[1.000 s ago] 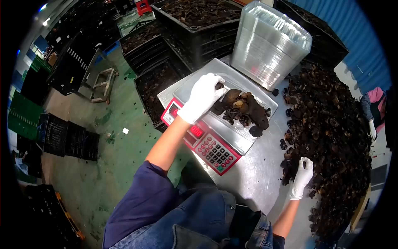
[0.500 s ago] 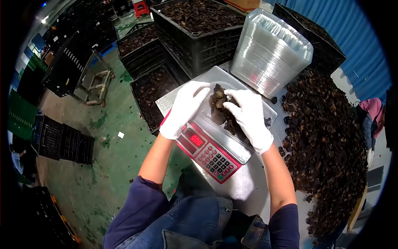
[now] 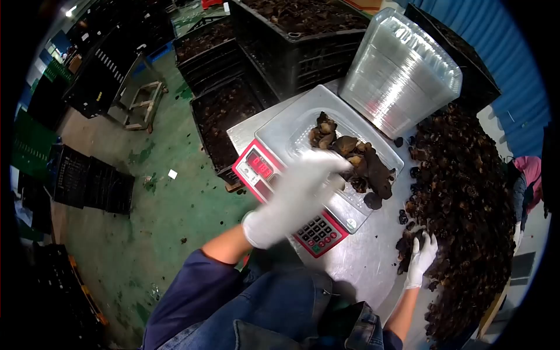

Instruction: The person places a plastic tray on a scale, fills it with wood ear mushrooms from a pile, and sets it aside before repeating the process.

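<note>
My left hand [image 3: 296, 195], in a white glove, hovers over the scale [image 3: 318, 236], smeared by motion; its fingers' grip cannot be made out. A clear plastic tray [image 3: 300, 140] lies on the scale's pan, holding several dark brown wood ear mushrooms [image 3: 373, 169]. The red digits on the display are lit but blurred. Over on the right, my gloved right hand [image 3: 422, 259] touches the near edge of a large pile of wood ear mushrooms [image 3: 466, 216]. Its thumb and fingers are apart, with dark pieces between and beneath them.
A tall stack of clear trays [image 3: 399, 76] stands behind the scale on the metal table [image 3: 361, 265]. Black crates [image 3: 297, 58] filled with mushrooms crowd the table's far left side. More crates [image 3: 90, 184] stand on the green floor. At the far right is another person [image 3: 528, 181].
My right hand has left the mushrooms in the tray and moved right to the pile. My left hand has come nearer, over the scale's keypad side. The display no longer shows zeros.
</note>
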### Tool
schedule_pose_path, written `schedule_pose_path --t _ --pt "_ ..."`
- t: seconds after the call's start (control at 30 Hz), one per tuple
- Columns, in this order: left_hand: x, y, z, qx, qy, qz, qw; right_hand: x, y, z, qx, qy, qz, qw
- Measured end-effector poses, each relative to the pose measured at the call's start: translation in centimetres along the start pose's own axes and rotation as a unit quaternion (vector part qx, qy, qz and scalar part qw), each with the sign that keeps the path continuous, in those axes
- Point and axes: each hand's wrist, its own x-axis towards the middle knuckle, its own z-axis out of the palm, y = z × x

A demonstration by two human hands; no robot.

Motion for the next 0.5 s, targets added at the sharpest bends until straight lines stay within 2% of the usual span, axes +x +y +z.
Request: schedule_pose_path --t 0.03,0.07,0.1,0.13,0.17,0.23,0.3,0.33,0.37,0.4,0.43,0.47,0.5 --pt "-1.3 0.1 2.1 0.038 -0.071 0.080 0.994 -1.0 -1.0 -1.5 0.051 0.018 0.021 0.998" --pt "-2.5 1.7 4.4 0.146 -0.127 0.158 0.968 -2.1 -0.9 -1.8 0.062 0.023 0.035 0.997" --pt "-3.0 2.8 6.3 0.021 -0.208 0.140 0.968 -3.1 -0.7 -1.9 0.074 0.028 0.050 0.996" --pt "-4.8 2.9 9.0 -0.017 -0.251 0.156 0.955 -3.9 -0.9 -2.1 0.088 0.046 0.057 0.993" --pt "-6.5 2.7 11.5 -0.063 -0.320 0.122 0.937 -4.7 -1.0 -2.2 0.098 0.066 0.067 0.991" --pt "-9.1 1.8 15.5 -0.095 -0.339 0.125 0.927 -5.6 -0.7 -2.2 0.104 0.084 0.073 0.988" --pt "-9.6 2.3 16.8 -0.076 -0.390 0.163 0.903 -6.4 -0.4 -2.7 0.184 0.135 0.116 0.967" --pt "-9.2 2.5 16.9 -0.067 -0.474 0.126 0.869 -6.5 -0.6 -3.2 0.230 0.145 0.141 0.952" --pt "-9.4 0.5 16.7 -0.246 -0.516 0.009 0.820 -5.9 -3.0 -4.3 0.286 0.167 0.221 0.917" --pt "-9.8 1.9 16.0 -0.050 -0.446 0.105 0.887 -5.6 -4.1 -4.7 0.382 0.202 0.281 0.857" --pt "-10.6 0.7 17.0 -0.071 -0.470 0.126 0.870 -4.9 -5.4 -6.7 0.367 0.207 0.289 0.859" --pt "-10.7 0.1 17.5 -0.036 -0.451 0.183 0.873 -4.8 -4.6 -7.4 0.310 0.175 0.271 0.894" --pt "-10.9 -0.4 17.9 0.004 -0.423 0.236 0.875 -4.8 -3.3 -6.8 0.367 0.178 0.284 0.868"
